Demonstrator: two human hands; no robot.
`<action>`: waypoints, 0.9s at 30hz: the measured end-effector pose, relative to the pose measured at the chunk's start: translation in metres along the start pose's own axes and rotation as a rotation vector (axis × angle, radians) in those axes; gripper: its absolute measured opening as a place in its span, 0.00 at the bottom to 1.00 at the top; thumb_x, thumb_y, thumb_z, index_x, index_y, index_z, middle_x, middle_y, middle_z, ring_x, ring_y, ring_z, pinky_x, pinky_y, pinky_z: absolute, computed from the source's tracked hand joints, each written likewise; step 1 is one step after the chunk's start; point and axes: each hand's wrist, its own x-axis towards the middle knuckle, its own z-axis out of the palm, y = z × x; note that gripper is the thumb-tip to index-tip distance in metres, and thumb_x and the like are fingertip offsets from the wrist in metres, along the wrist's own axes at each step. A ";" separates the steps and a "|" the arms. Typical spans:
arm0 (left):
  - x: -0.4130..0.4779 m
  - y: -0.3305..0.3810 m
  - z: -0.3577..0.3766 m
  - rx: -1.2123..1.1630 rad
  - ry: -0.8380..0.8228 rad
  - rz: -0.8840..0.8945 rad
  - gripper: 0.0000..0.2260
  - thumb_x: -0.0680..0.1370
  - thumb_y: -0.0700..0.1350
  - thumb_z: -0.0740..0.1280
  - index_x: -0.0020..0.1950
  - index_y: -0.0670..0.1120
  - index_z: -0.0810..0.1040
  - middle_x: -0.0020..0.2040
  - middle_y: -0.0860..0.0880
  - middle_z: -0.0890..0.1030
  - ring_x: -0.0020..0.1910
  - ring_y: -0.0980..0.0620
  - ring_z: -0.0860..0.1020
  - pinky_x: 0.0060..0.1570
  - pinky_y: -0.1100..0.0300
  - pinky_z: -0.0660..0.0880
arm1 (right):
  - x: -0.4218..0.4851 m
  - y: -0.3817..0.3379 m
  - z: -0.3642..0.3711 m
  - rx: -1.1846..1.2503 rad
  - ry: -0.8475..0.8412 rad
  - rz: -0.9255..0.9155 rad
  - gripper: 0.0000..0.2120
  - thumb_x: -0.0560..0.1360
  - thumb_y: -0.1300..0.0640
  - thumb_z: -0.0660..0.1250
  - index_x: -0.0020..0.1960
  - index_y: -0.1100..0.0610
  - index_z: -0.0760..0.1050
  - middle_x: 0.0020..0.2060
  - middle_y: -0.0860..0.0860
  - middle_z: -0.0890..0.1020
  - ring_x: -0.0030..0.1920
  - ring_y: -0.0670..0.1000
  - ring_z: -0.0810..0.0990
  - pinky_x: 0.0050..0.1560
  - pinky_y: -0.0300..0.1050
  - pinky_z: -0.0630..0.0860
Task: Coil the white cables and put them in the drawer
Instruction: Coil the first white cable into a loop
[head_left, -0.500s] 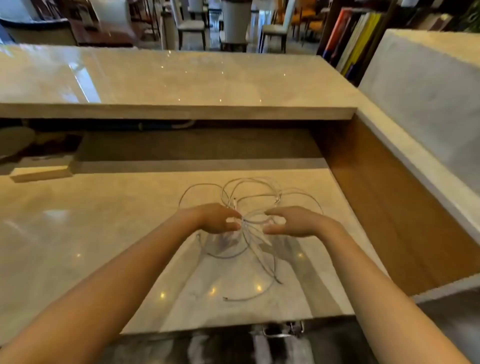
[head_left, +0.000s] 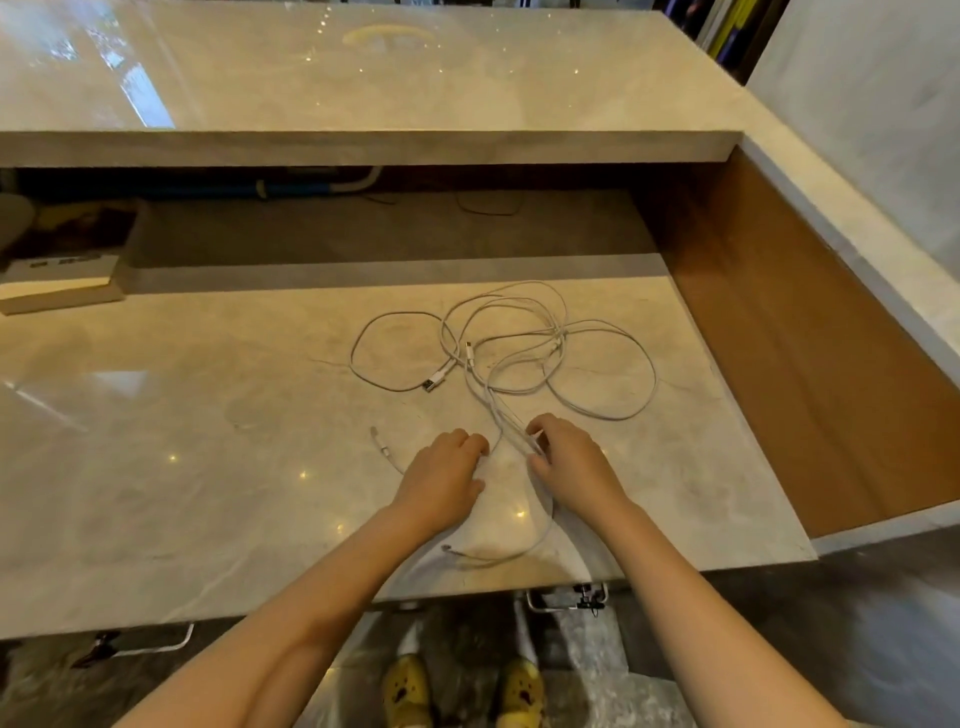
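Observation:
A tangle of thin white cables (head_left: 524, 348) lies in loose loops on the marble desk (head_left: 208, 441), with a USB plug (head_left: 435, 380) showing at its left side. My right hand (head_left: 569, 462) pinches several cable strands just below the tangle. My left hand (head_left: 441, 475) rests on the desk beside it, fingers curled, over a strand that ends in a small plug (head_left: 382, 441). Another cable end (head_left: 457, 551) trails near the desk's front edge. Two metal drawer handles (head_left: 566, 597) (head_left: 150, 642) show under that edge; the drawers look closed.
A raised marble counter (head_left: 363, 78) runs across the back, with a dark recess below it. A book or box (head_left: 57, 280) sits at the far left. A wooden side panel (head_left: 805, 338) closes the right. My feet in yellow shoes (head_left: 462, 691) stand on the floor below.
Both hands have drawn back toward me from the middle of the tangle. The right hand now pinches strands pulled out of it. The camera has tilted further down.

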 end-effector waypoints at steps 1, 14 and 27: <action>0.002 -0.002 0.001 -0.033 0.017 -0.025 0.14 0.77 0.45 0.64 0.62 0.45 0.71 0.55 0.46 0.75 0.53 0.47 0.73 0.49 0.57 0.70 | 0.001 0.001 -0.001 0.009 0.019 0.011 0.13 0.76 0.60 0.63 0.60 0.58 0.71 0.51 0.56 0.79 0.49 0.54 0.77 0.45 0.44 0.72; 0.017 0.033 -0.075 -0.709 0.235 -0.158 0.08 0.80 0.44 0.60 0.52 0.45 0.78 0.43 0.51 0.80 0.44 0.53 0.78 0.46 0.59 0.74 | 0.013 -0.039 -0.077 0.903 0.099 0.029 0.16 0.78 0.71 0.52 0.51 0.61 0.77 0.42 0.58 0.80 0.36 0.48 0.82 0.39 0.37 0.80; 0.012 0.089 -0.166 -0.873 0.023 -0.137 0.10 0.80 0.43 0.57 0.43 0.44 0.75 0.31 0.50 0.70 0.28 0.55 0.65 0.27 0.64 0.64 | 0.034 -0.064 -0.132 0.217 0.232 -0.367 0.06 0.75 0.59 0.67 0.50 0.54 0.80 0.43 0.47 0.80 0.43 0.43 0.77 0.44 0.32 0.73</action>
